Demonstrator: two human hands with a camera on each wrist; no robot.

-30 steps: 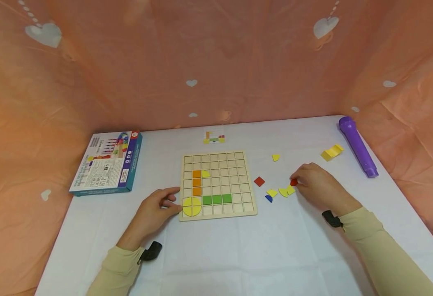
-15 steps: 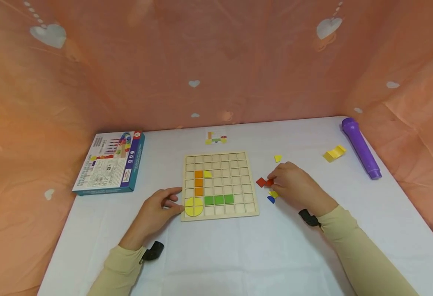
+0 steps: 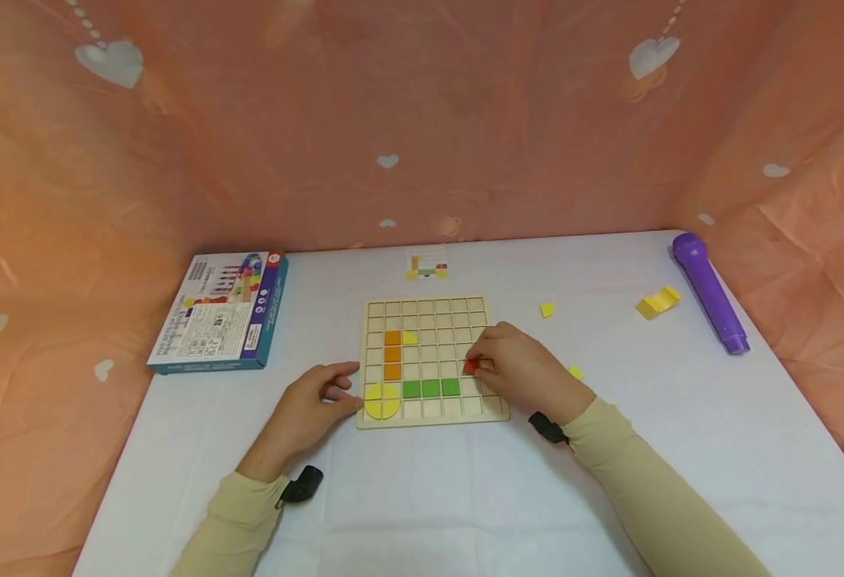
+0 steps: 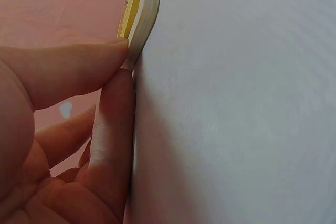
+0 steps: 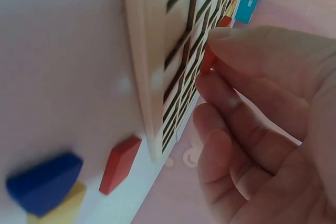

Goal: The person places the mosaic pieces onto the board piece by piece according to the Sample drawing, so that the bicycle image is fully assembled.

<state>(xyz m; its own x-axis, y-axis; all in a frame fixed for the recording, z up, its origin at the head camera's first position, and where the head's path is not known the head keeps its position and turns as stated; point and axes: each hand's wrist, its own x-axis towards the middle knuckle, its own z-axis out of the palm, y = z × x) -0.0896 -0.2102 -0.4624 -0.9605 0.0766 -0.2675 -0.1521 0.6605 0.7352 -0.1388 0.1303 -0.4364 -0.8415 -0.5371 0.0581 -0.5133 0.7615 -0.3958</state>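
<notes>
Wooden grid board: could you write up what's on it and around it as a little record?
Left hand: touches left edge of the grid board
Right hand: pinches a red piece over the board
On board: three orange squares, three green squares, yellow pieces
Beyond board: picture card
Left of board: flat box
Right of board: yellow block, purple tube

The left hand (image 3: 309,409) spreads thumb (image 3: 346,407) and forefinger (image 3: 338,369) while the right hand (image 3: 527,373) pinches.

Wooden grid board (image 3: 429,350), flat on desk (image 3: 407,497), orange, green, yellow tiles (image 3: 411,389) inset, red tile (image 3: 470,366), pinched in right hand (image 3: 522,367) over right side
</notes>
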